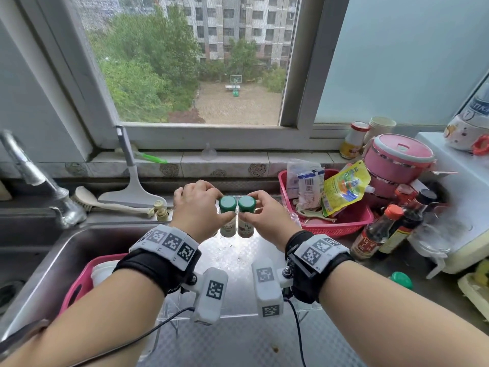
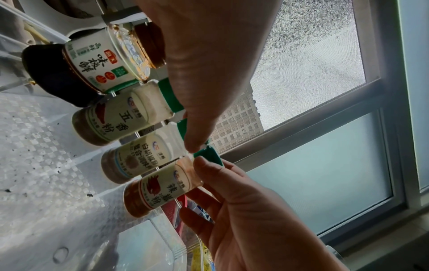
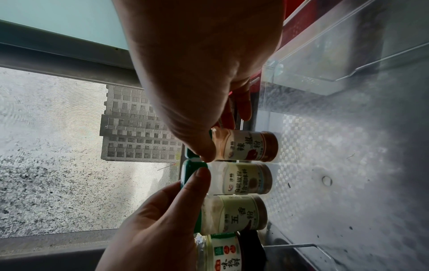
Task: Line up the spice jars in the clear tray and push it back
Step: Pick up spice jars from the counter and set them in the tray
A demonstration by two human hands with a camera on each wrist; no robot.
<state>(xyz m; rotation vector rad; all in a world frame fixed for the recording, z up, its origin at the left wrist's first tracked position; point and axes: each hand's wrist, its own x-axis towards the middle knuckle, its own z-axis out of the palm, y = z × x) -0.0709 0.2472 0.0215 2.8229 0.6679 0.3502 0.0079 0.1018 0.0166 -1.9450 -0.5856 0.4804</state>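
Observation:
Three green-lidded spice jars stand upright in a row at the back of the clear tray (image 1: 238, 260). My left hand (image 1: 221, 207) pinches the lid of the middle jar, white pepper (image 2: 137, 157). My right hand (image 1: 251, 207) pinches the top of the chili powder jar (image 2: 150, 194) beside it on the right. These two jars (image 1: 227, 229) (image 1: 244, 227) touch side by side. The five-spice jar (image 3: 234, 214) stands left of them, hidden under my left hand in the head view. A dark sauce bottle (image 2: 92, 62) with a white label stands further left in the tray.
A red basket (image 1: 325, 226) of packets sits right of the tray, with sauce bottles (image 1: 375, 234) and a pink lunch box (image 1: 397, 157) beyond. The sink (image 1: 53, 260) with a pink basin (image 1: 79, 282) lies to the left. A squeegee (image 1: 132, 192) leans behind, under the tiled window ledge.

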